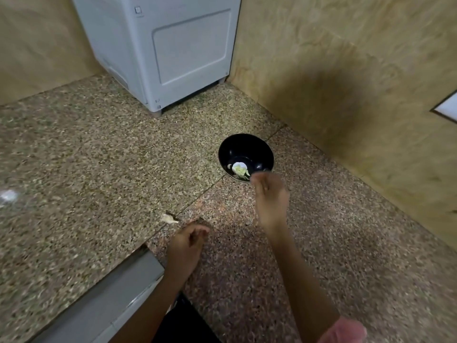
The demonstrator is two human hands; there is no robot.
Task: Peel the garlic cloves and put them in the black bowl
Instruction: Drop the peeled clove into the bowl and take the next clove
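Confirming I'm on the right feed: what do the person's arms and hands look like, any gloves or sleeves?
The left hand and right hand are bare, no gloves; no ring or watch shows, though the view is blurred. A pink sleeve covers the right upper arm at the frame's lower edge. The left forearm is uncovered as far as seen.
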